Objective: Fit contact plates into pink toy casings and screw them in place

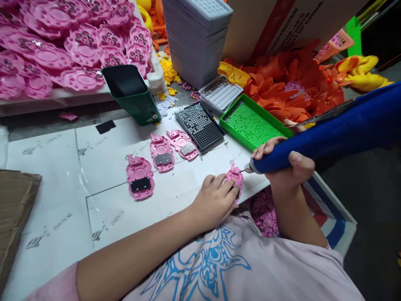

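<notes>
Ideally, the blue electric screwdriver [322, 140], gripped in the right hand [286, 177], should stand square to the pink plastic casing [233, 172] held by the left hand [215, 197]

Scallop-edged, oval pink plastic piece [232, 172] with a small projecting tab at its far end: one, lying on the white printed work surface [175, 200] near its edge, its middle largely covered and a dark patch showing toward the near end. Blue cylindrical power screwdriver [335, 136] with silver-coloured metal nose and slender bit: one, held aslant, its body rising to the right, its bit tip at the pink piece's far part, exact contact indistinct.
</notes>
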Motion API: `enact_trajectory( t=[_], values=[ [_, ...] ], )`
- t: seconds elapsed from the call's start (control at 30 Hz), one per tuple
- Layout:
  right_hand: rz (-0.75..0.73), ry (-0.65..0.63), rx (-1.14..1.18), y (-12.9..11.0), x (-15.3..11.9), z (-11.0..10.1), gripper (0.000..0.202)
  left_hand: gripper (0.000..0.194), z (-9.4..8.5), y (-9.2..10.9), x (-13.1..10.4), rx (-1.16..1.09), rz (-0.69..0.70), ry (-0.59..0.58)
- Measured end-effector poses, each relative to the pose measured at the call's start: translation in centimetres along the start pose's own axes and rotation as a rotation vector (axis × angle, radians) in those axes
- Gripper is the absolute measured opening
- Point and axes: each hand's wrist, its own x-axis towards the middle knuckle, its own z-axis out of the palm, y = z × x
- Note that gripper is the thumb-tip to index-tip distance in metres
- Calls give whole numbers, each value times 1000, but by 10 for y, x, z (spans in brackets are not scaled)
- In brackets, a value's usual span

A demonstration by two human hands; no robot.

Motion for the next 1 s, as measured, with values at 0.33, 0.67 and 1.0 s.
enact_trajectory(
  t=[0.33, 0.67, 1.0],
  values=[
    [-3, -5, 3, 2, -1, -5, 26, 36, -1, 1, 0, 17, -2, -10],
    [-140, -189, -86, 13, -3, -6, 27, 35, 2, 2, 0, 26, -7, 22],
    [-72, -178, -67, 13, -1, -6, 31, 37, 6, 3, -1, 72, 16, 28]
  ],
)
